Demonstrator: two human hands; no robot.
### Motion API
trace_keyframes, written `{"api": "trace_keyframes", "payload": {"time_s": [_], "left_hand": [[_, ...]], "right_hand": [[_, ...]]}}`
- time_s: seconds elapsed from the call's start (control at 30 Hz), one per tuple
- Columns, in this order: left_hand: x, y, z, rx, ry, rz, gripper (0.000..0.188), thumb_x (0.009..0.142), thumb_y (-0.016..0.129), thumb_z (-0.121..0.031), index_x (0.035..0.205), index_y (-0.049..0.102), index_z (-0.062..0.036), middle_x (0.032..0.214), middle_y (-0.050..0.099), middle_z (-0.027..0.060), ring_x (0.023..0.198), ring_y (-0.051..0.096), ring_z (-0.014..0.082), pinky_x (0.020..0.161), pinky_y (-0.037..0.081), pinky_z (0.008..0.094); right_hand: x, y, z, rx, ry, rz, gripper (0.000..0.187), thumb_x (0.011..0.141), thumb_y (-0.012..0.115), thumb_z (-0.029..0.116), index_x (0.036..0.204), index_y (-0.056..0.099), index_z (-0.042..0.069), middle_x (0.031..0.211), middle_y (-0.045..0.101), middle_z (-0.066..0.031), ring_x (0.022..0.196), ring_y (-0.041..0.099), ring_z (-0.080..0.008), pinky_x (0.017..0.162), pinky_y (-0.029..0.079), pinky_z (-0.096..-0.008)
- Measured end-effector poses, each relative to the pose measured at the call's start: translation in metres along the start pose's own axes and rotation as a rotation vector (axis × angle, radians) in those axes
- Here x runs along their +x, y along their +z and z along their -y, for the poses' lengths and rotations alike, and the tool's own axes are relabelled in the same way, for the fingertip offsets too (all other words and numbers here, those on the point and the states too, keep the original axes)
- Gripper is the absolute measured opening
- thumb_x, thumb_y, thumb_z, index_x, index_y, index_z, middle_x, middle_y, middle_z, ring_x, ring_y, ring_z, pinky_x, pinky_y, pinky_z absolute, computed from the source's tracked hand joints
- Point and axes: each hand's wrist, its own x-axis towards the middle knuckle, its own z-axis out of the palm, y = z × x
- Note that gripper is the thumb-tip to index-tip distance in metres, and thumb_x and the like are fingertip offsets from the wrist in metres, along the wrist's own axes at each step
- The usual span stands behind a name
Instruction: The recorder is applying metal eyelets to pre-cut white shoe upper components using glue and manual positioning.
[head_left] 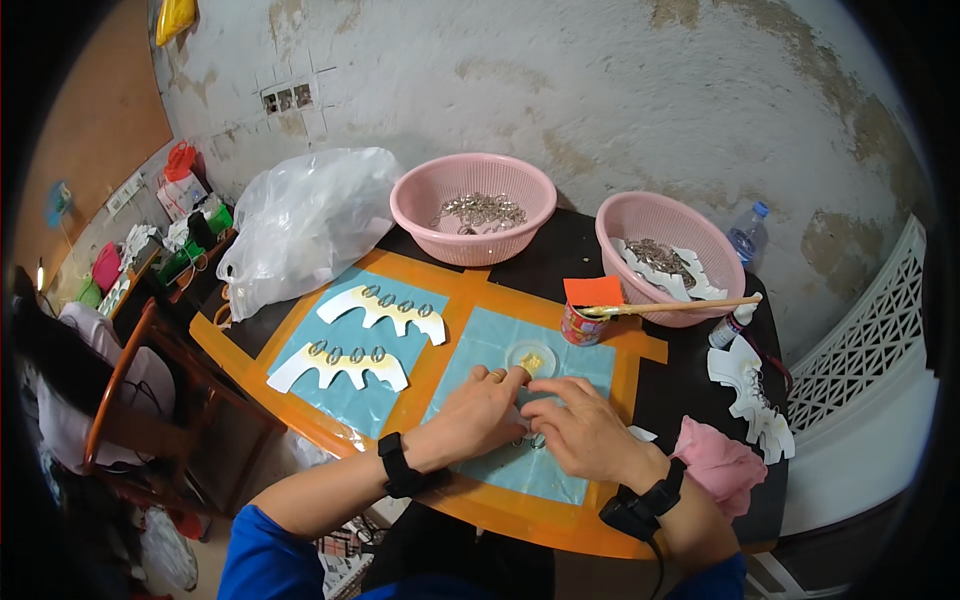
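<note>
Yellow paste (533, 363) sits in a small clear dish (511, 353) on the bench (655, 385). Just below the dish, the left hand (480, 412) and right hand (588, 432) are close together, fingers bent, a left fingertip overlapping its lower edge; whether either hand grips anything, I cannot tell. Left of the dish lie two white scalloped pieces (340, 371), each bearing four metal rings (357, 354); right of it stands a tin (583, 328) with a stick (690, 305) across its top. Beyond the dish are two pink baskets (455, 248).
</note>
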Motion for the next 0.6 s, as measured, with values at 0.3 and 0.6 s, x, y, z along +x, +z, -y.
{"api": "trace_keyframes", "payload": {"time_s": [0.3, 0.6], "left_hand": [[0.003, 0.008, -0.026, -0.122, -0.018, -0.018, 0.086, 0.078, 0.075, -0.002, 0.152, 0.034, -0.0136, 0.123, 0.053, 0.0274, 0.096, 0.067, 0.0493, 0.081, 0.059, 0.0520], [-0.009, 0.017, -0.033, -0.330, -0.005, -0.165, 0.102, 0.075, 0.071, 0.007, 0.163, 0.027, -0.0204, 0.129, 0.046, 0.0230, 0.101, 0.063, 0.0416, 0.087, 0.058, 0.0431]], "right_hand": [[-0.005, -0.002, -0.011, 0.146, 0.207, -0.224, 0.017, 0.095, 0.060, -0.004, 0.112, 0.064, -0.001, 0.111, 0.065, -0.0151, 0.087, 0.073, -0.0257, 0.078, 0.058, -0.0367], [-0.009, -0.003, -0.018, 0.236, 0.370, -0.158, 0.017, 0.098, 0.058, 0.003, 0.113, 0.065, 0.002, 0.094, 0.069, -0.0144, 0.094, 0.070, -0.0310, 0.086, 0.057, -0.0406]]}}
